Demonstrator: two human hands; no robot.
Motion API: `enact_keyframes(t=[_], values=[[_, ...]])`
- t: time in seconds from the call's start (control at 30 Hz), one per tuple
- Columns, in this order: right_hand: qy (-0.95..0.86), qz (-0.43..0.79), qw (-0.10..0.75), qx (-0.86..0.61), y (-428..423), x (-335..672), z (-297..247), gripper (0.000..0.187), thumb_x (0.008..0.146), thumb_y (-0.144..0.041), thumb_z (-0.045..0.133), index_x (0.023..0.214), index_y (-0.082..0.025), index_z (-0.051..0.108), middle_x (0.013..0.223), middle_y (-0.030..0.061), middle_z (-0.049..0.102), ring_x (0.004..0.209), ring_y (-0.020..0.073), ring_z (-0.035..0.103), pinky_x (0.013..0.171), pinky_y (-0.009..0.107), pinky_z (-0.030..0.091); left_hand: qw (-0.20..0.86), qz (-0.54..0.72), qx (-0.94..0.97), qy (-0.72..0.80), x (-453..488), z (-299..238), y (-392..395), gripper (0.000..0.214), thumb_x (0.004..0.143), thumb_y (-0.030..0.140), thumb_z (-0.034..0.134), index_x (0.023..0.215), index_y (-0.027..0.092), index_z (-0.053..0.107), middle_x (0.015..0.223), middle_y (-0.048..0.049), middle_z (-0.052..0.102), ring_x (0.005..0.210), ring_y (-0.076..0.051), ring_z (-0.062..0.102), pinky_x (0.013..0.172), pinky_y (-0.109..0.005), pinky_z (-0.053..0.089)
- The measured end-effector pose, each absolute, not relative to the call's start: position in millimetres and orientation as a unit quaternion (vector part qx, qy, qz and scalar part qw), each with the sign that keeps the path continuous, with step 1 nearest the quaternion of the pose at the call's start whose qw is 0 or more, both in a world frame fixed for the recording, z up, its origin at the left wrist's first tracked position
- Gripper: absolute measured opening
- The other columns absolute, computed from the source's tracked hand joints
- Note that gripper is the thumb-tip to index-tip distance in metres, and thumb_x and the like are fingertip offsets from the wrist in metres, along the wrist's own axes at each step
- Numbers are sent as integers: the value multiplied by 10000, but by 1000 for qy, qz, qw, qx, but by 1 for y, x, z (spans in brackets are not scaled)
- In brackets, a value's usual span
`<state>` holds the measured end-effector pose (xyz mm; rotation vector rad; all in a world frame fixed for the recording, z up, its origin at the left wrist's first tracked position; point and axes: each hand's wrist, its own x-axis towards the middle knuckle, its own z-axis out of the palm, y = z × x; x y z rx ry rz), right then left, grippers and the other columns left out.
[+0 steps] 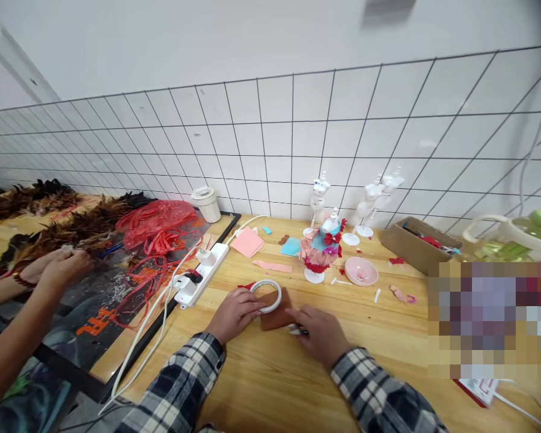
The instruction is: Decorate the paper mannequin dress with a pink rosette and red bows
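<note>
My left hand (pixel 237 314) grips the near left rim of a white roll of tape (pixel 278 299). The ring rests over a brown square sheet (pixel 277 319) on the wooden table. My right hand (pixel 322 337) is closed around a small tool (pixel 301 330) with a pale tip and a dark part; most of it is hidden in the palm. Its index finger reaches the sheet's right edge. Behind the hands stands a mini dress form (pixel 321 240) in a ruffled pink, blue and red dress. A red scrap (pixel 247 286) lies beside the roll.
Bare white dress forms (pixel 319 195) stand by the tiled wall. Around them are pink sheets (pixel 247 242), a blue piece (pixel 291 246), a pink dish (pixel 361 272) and a cardboard box (pixel 417 249). A power strip (pixel 202 278) with cables lies left. Another person's hands (pixel 58 267) work near feathers.
</note>
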<state>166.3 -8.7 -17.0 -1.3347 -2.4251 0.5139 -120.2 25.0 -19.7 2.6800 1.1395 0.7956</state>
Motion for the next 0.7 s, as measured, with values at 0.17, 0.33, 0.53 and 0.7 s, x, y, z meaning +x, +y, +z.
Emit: enact_keyframes(t=[0.17, 0.33, 0.53, 0.7], values=[[-863, 181, 179, -437, 7, 125, -12, 264, 822, -212, 582, 1057, -230, 700, 1113, 67, 682, 1002, 231, 623, 856, 331, 484, 57, 328, 836, 436, -123, -21, 27, 253, 934, 289, 546, 1113, 249, 720, 960, -80, 727, 924, -202, 632, 837, -378, 518], [-797, 232, 274, -485, 10, 131, -23, 241, 857, -155, 491, 992, -199, 685, 1004, 70, 714, 956, 228, 633, 844, 338, 467, 53, 334, 784, 521, -133, -28, 39, 237, 924, 293, 545, 1005, 211, 752, 941, -90, 708, 929, -225, 616, 867, -408, 511], [-609, 406, 435, -524, 4, 132, -27, 395, 931, -507, 418, 861, -189, 642, 764, 52, 675, 699, 198, 607, 652, 300, 459, 144, 402, 723, 543, -125, -19, 30, 354, 864, 417, 610, 1131, 207, 707, 1111, -128, 667, 1100, -295, 569, 1021, -515, 408], [-481, 490, 503, -525, -2, 134, -29, 495, 825, -666, 507, 791, -183, 610, 680, 21, 604, 610, 166, 520, 595, 285, 442, 591, 415, 584, 370, -80, 3, 15, 677, 863, 624, 513, 1392, 202, 515, 1296, -165, 628, 1182, -306, 594, 962, -454, 477]])
